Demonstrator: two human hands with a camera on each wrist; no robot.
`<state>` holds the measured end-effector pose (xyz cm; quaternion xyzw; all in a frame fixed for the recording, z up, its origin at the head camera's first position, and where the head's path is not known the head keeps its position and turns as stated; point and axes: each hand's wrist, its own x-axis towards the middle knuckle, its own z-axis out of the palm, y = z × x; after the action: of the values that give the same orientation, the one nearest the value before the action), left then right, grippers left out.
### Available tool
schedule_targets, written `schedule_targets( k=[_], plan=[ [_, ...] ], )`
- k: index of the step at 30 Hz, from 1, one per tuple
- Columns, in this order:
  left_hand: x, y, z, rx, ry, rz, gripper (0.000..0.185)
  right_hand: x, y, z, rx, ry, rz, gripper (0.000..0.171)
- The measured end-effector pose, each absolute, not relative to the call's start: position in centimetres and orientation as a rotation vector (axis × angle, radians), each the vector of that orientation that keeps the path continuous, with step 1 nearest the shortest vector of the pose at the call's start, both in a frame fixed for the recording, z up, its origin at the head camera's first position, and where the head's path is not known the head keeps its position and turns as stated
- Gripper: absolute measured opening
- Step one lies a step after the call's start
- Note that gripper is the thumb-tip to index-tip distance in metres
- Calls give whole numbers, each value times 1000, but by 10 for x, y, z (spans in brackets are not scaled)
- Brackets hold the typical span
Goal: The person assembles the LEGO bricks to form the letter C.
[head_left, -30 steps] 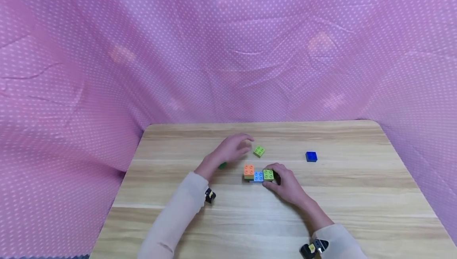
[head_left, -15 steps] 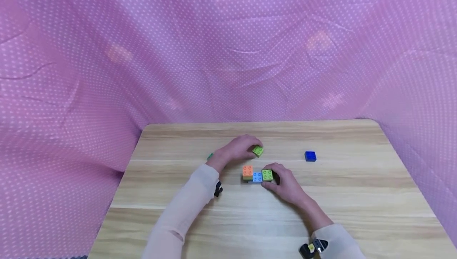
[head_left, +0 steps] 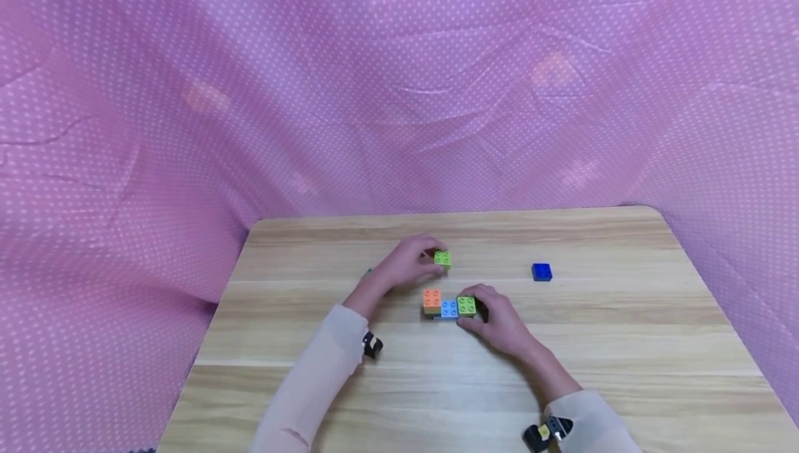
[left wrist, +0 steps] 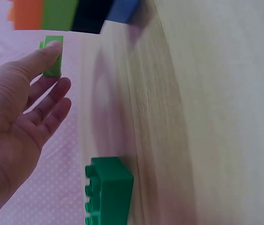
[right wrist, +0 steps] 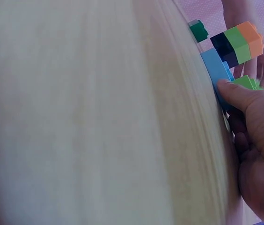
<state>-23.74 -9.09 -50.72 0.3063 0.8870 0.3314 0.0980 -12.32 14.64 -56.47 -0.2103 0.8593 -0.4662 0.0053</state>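
Observation:
My left hand [head_left: 431, 260] pinches a lime green brick [head_left: 442, 257] between thumb and fingers near the middle of the wooden table [head_left: 612, 370]. In the left wrist view the thumb lies on that lime brick [left wrist: 52, 58]. My right hand [head_left: 474, 312] grips the right end of a small brick assembly [head_left: 449, 304] of an orange, a light blue and a green brick. In the right wrist view its thumb presses the light blue brick [right wrist: 214, 68], with the orange-topped stack [right wrist: 238, 43] beyond.
A dark blue brick [head_left: 542, 271] lies alone to the right. A dark green brick [left wrist: 108, 190] sits left of my left wrist, almost hidden in the head view. Pink dotted cloth [head_left: 399, 92] surrounds the table on three sides.
My left hand reached right to the lime green brick, closed on it and shifted it slightly left and back. The right hand stayed on the assembly.

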Motion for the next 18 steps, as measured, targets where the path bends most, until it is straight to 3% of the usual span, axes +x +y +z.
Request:
schedule_targets(
  k=[11, 18],
  plan=[
    [-177, -120, -483, 780, 2532, 1381, 42, -124, 145, -565, -672, 2704, -1474, 40],
    [-147, -120, -475, 795, 2504, 1390, 42, -123, 143, -564, -665, 2704, -1472, 39]
  ],
)
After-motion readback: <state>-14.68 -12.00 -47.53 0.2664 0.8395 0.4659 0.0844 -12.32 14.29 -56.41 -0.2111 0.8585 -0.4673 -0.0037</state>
